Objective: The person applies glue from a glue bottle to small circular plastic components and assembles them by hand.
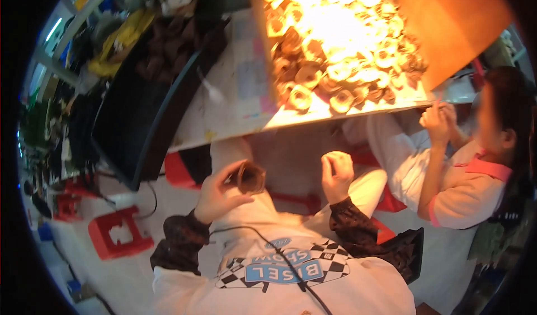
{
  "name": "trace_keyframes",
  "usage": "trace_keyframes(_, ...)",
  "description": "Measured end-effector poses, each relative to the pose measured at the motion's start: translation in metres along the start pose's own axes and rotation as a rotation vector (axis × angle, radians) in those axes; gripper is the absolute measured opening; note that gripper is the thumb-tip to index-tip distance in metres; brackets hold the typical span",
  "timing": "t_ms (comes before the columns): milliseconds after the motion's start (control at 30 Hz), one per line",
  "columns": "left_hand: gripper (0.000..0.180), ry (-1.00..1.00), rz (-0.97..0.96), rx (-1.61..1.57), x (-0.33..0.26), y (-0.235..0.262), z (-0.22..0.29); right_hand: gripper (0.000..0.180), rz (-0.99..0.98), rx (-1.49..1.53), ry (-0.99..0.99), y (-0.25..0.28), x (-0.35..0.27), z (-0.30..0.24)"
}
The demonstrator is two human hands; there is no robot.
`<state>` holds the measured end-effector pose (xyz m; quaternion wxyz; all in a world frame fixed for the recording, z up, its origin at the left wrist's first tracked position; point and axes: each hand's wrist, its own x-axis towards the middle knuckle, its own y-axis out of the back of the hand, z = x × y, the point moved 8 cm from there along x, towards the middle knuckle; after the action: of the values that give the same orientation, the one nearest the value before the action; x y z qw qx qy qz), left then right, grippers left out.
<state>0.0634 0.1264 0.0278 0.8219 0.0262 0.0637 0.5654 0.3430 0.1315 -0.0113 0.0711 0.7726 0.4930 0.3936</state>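
One brown piece [258,181] sits gripped in the left hand [215,196] — right hand [338,176] closed, any contents unclear.

Over there, left of the left hand [215,197], stands a red stool [102,239]; crumpled yellow material [131,32] farther ahead; a co-worker [464,197] beyond the right hand [338,178].

White shirt [363,290], one, logged by me remotely: front print [285,271], pale lettering on blue panels between black-and-white chequered panels. Small blue oval [281,242] beside it: its characters too small for me to read.
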Motion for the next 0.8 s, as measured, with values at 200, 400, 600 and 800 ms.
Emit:
trace_keyframes(200, 0.073, -0.111, -0.058, -0.512, 0.016, -0.001, 0.004, 0.009, 0.135, -0.031, 0.128, 0.042, 0.091, -0.029)
trace_keyframes(400, 0.07, -0.076, -0.066, -0.778, 0.034, -0.029, 0.009, 0.012, 0.142, -0.217, 0.233, 0.029, 0.213, 0.007)
trace_keyframes(600, 0.068, 0.063, -0.156, -0.92, 0.029, -0.045, -0.021, 0.023, 0.004, -0.36, 0.601, -0.017, 0.303, 0.028)
trace_keyframes(800, 0.067, 0.119, -0.143, -0.941, 0.028, -0.057, -0.039, 0.021, 0.004, -0.236, 0.36, -0.01, 0.331, 0.034)
